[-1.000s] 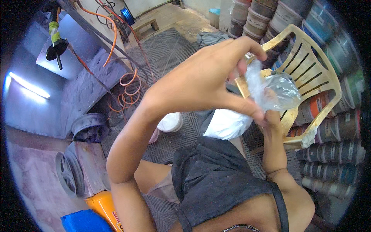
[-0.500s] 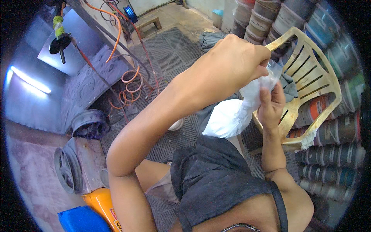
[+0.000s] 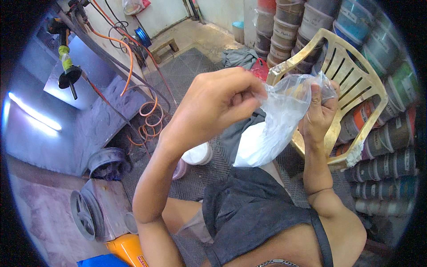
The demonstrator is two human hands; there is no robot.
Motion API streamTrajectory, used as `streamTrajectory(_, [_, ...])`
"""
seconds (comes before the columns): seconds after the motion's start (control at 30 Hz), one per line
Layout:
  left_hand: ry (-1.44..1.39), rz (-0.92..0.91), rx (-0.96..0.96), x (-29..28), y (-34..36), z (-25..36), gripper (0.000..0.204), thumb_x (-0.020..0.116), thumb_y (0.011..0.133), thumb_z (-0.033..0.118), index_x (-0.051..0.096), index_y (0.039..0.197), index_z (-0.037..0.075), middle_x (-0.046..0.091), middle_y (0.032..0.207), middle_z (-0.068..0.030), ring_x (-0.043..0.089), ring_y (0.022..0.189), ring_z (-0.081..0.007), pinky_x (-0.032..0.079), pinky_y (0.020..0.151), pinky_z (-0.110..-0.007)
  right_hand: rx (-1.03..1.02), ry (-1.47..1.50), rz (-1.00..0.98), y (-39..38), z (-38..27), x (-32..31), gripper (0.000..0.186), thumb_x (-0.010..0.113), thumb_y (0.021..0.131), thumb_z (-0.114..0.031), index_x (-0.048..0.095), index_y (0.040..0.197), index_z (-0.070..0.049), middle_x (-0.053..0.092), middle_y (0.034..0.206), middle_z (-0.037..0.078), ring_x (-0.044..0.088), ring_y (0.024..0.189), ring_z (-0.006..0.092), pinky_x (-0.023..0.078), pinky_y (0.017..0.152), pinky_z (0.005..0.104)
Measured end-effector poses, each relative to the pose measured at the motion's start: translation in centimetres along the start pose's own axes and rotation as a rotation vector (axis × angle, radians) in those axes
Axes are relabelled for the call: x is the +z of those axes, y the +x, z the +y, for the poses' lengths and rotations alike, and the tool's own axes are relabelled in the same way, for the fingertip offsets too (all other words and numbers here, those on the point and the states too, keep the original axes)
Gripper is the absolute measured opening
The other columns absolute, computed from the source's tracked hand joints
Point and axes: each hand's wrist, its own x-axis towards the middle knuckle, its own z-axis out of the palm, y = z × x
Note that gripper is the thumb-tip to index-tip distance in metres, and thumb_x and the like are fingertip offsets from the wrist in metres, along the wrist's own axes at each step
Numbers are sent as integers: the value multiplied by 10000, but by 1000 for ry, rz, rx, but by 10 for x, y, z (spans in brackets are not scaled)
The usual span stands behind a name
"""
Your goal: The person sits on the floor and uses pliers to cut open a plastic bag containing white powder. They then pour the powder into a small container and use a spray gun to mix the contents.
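A clear plastic bag (image 3: pixel 260 142) with white powder in its lower part hangs slanting above my lap, its loose mouth stretched between my hands. My left hand (image 3: pixel 229 100) is closed, pinching the bag's left edge. My right hand (image 3: pixel 320 109) grips the gathered top at the right, thumb up. Behind the bag is a yellowed plastic chair (image 3: pixel 351 84) with grey cloth (image 3: pixel 242 124) beside it. A white tub (image 3: pixel 195 155) and a pinkish container (image 3: pixel 179 171) stand on the floor below my left wrist.
Stacked paint tubs (image 3: pixel 284 31) line the right side. At left are a spray booth (image 3: pixel 40 111), hanging spray gun (image 3: pixel 66 66), coiled orange hose (image 3: pixel 149 111) and wheels (image 3: pixel 84 213). A yellow item (image 3: pixel 124 249) lies at lower left, a wooden stool (image 3: pixel 164 46) at the back.
My left hand has moved left and down, drawing the bag's mouth open sideways from my right hand. More of the crumpled clear top now shows.
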Motion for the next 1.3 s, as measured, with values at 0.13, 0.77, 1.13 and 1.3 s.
streamTrajectory(0.13, [77, 42, 199, 5, -13, -11, 203, 775, 792, 156, 637, 864, 26, 609, 849, -62, 593, 733, -183, 484, 661, -279, -28, -8, -43, 6, -1, 7, 130, 574, 990, -147, 481, 1031, -67, 602, 894, 23, 552, 756, 64, 456, 688, 207])
streamTrajectory(0.77, [-298, 56, 26, -58, -59, -20, 110, 687, 870, 27, 587, 833, -2, 711, 933, -96, 665, 880, -110, 545, 756, -274, -94, -326, -826, 31, -14, 22, 171, 725, 826, -15, 615, 957, -8, 633, 912, 72, 577, 829, 146, 448, 727, 280])
streamTrajectory(1.13, [-87, -105, -159, -48, -36, 1, 336, 722, 873, 322, 697, 1004, 13, 688, 888, -38, 617, 805, -99, 490, 645, -239, 217, 24, -715, 31, -10, 40, 373, 763, 843, -124, 480, 1078, -64, 575, 933, 2, 520, 807, 70, 420, 716, 217])
streamTrajectory(1.3, [-213, -249, -410, -62, -18, 2, 259, 647, 941, 244, 696, 1010, 0, 687, 864, -10, 604, 807, -67, 475, 708, -217, 244, 295, -791, 41, 2, 43, 463, 752, 861, -303, 479, 1152, -68, 581, 945, 2, 547, 817, 63, 430, 689, 188])
